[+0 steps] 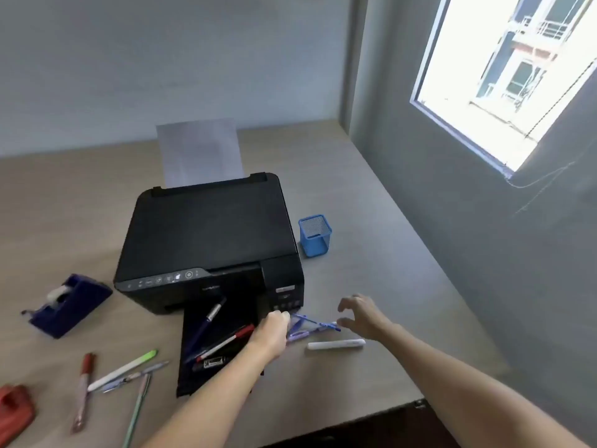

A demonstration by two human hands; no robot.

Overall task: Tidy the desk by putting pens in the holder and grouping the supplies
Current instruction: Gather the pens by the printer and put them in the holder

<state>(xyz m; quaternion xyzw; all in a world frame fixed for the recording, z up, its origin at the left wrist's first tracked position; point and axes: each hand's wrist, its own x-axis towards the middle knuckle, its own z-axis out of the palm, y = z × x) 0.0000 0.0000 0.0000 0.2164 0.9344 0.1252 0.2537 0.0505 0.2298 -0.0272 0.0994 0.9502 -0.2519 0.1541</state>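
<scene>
Your left hand (274,331) is in the lower middle of the frame, right by the front corner of the big black printer (206,240). Its fingers are curled shut around the end of a thin blue pen (315,323) that points to the right. A second, pale purple pen (298,335) lies just under it on the grey wooden desk (371,253); you cannot tell if your left hand holds that one too.

Your right hand (361,315) is just to the right, above the far end of the blue pen. Its fingers are spread apart and bent, and they hold nothing. A short white marker (336,345) lies flat on the desk just below that hand.

The small blue mesh pen holder (315,236) stands upright by the right side of the printer, in the middle of the frame. No pens show inside it.

On the printer's black paper tray (213,350) lie a dark blue pen (211,318), a red and white pen (226,342) and a small black thing that is too blurry to name.

At the lower left, a red marker (84,379), a white pen with a green tip (124,370), a pale green pen (137,412) and a grey-blue pen (135,376) lie close together, some crossing. A dark blue tape holder (69,305) sits at the left, and a red thing (14,412) is at the left edge.
</scene>
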